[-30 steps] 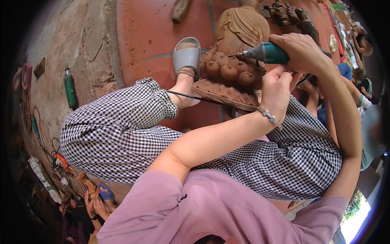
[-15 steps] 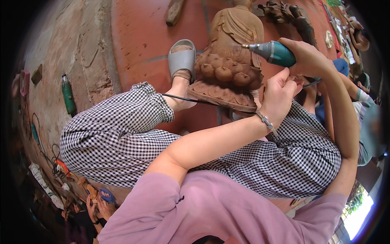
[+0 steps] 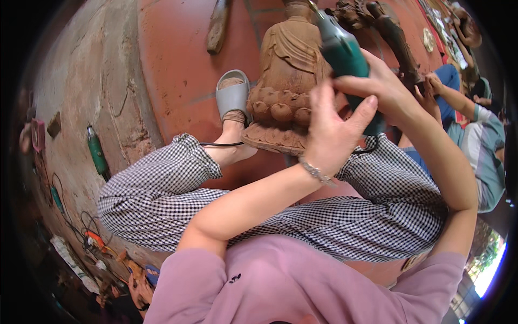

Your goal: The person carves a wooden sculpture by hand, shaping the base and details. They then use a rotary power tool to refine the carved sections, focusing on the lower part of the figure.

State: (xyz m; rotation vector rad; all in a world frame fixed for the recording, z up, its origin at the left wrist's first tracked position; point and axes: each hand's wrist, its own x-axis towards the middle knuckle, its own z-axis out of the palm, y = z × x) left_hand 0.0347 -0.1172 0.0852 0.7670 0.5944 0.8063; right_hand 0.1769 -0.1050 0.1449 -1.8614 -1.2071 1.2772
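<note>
A carved wooden statue (image 3: 291,51) of a robed, seated figure stands on a petalled base between my feet, its head cut off by the upper edge of the view. My right hand (image 3: 369,86) is wrapped round a green rotary tool (image 3: 345,56) with a grey nose. The tool's thin tip points up and left, beside the statue's upper part. Slightly blurred, my left hand (image 3: 332,127) is held up in front of the statue's right side, fingers stretched and thumb apart, with nothing in it. It overlaps the tool's lower part, and whether they touch I cannot tell.
A second green rotary tool (image 3: 97,151) lies on the floor at left. A piece of wood (image 3: 218,27) lies beyond my grey sandal (image 3: 233,92); dark carved wood (image 3: 391,32) is at far right. A black cable (image 3: 224,144) runs by my ankle. Other people sit at right and lower left.
The rotary tool has swung from pointing left at the statue's back to pointing upward. My left hand has opened and moved left and down. The statue appears further left in view.
</note>
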